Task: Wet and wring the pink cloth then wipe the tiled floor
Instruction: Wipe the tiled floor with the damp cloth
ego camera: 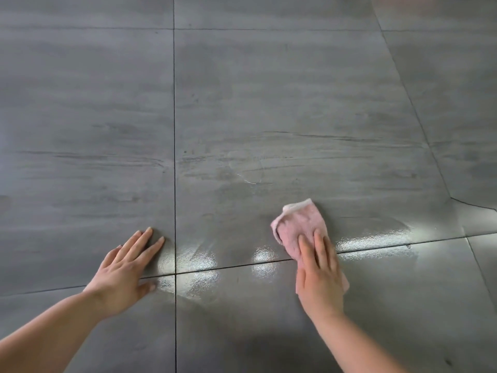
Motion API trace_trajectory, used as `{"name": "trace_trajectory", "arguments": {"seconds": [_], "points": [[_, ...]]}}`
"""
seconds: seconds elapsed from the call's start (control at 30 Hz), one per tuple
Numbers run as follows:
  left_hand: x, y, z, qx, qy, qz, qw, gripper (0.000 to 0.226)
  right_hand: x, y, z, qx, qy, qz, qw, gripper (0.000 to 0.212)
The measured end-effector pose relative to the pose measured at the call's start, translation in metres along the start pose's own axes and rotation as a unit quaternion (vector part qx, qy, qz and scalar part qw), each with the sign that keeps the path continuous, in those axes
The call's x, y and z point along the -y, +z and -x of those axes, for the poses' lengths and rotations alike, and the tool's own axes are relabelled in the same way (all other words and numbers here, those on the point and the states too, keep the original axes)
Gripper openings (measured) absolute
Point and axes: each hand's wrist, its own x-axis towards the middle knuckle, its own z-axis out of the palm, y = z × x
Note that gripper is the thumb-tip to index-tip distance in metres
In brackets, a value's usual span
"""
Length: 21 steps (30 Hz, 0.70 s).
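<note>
A folded pink cloth lies flat on the grey tiled floor, right of centre. My right hand presses down on the cloth's near half with straight fingers; the cloth's far end sticks out past my fingertips. My left hand rests flat on the floor at the lower left, fingers spread, holding nothing. A wet, shiny band runs across the tiles between and beside my hands.
Dark grout lines divide the large tiles; one runs up the middle, another crosses under my hands. Faint drying streaks mark the tile beyond the cloth. At the right a tile joint looks kinked.
</note>
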Motion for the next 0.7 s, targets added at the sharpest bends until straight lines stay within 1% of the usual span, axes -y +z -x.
{"name": "trace_trajectory", "arguments": {"seconds": [0.03,0.07,0.1,0.13,0.2,0.23,0.3,0.33,0.4,0.43,0.47,0.5,0.53,0.57,0.6,0.63,0.67,0.7], "points": [[-0.002,0.001,0.001,-0.004,-0.005,0.001,1.0,0.087,0.007,-0.001,0.013,-0.001,0.01,0.008,1.0,0.045],[-0.004,0.003,0.001,-0.01,-0.011,0.006,1.0,0.087,0.017,-0.001,0.027,0.006,-0.004,0.003,1.0,0.044],[-0.006,0.004,0.002,-0.016,-0.017,0.012,1.0,0.086,0.029,0.0,0.038,0.016,-0.045,-0.008,0.999,0.045],[-0.008,0.005,0.002,-0.021,-0.021,0.016,0.999,0.084,0.042,0.003,0.046,0.029,-0.107,-0.018,0.994,0.045],[-0.011,0.005,0.003,-0.026,-0.024,0.019,0.999,0.081,0.063,0.009,0.043,0.047,-0.236,-0.026,0.97,0.047],[-0.012,0.005,0.002,-0.024,-0.025,0.022,0.999,0.08,0.07,0.012,0.034,0.045,-0.285,-0.028,0.957,0.044],[-0.011,0.004,0.002,-0.017,-0.027,0.019,0.999,0.08,0.07,0.017,0.005,0.042,-0.333,-0.045,0.941,0.039],[-0.01,0.004,0.001,-0.015,-0.024,0.016,0.999,0.079,0.062,0.016,-0.011,0.044,-0.334,-0.043,0.94,0.039],[-0.006,0.002,0.0,-0.017,-0.011,0.017,1.0,0.078,0.029,0.015,-0.039,0.057,-0.295,-0.014,0.954,0.035],[-0.004,0.0,0.0,-0.019,-0.002,0.019,1.0,0.081,0.01,0.012,-0.048,0.049,-0.247,-0.006,0.968,0.03],[-0.002,-0.001,0.001,-0.02,0.008,0.023,0.999,0.09,-0.007,0.007,-0.054,0.039,-0.178,-0.013,0.983,0.031],[-0.002,-0.002,0.002,-0.019,0.014,0.025,0.999,0.101,-0.021,0.002,-0.055,0.028,-0.086,-0.035,0.995,0.037],[-0.002,-0.002,0.002,-0.02,0.016,0.024,0.999,0.107,-0.029,-0.001,-0.051,0.011,0.019,-0.067,0.998,0.044],[-0.003,0.0,0.001,-0.028,0.016,0.023,0.999,0.107,-0.028,-0.003,-0.044,-0.009,0.099,-0.093,0.991,0.049],[-0.003,0.001,0.001,-0.037,0.013,0.023,0.999,0.101,-0.018,-0.004,-0.034,-0.026,0.143,-0.107,0.984,0.051],[-0.004,0.002,0.001,-0.044,0.01,0.026,0.999,0.092,-0.001,-0.003,-0.021,-0.031,0.152,-0.103,0.983,0.049],[-0.006,0.001,0.002,-0.049,0.006,0.024,0.998,0.083,0.02,0.0,-0.004,-0.028,0.129,-0.088,0.987,0.047],[-0.006,0.001,0.003,-0.049,-0.001,0.022,0.999,0.076,0.043,0.003,0.012,-0.018,0.084,-0.081,0.993,0.044]]}}
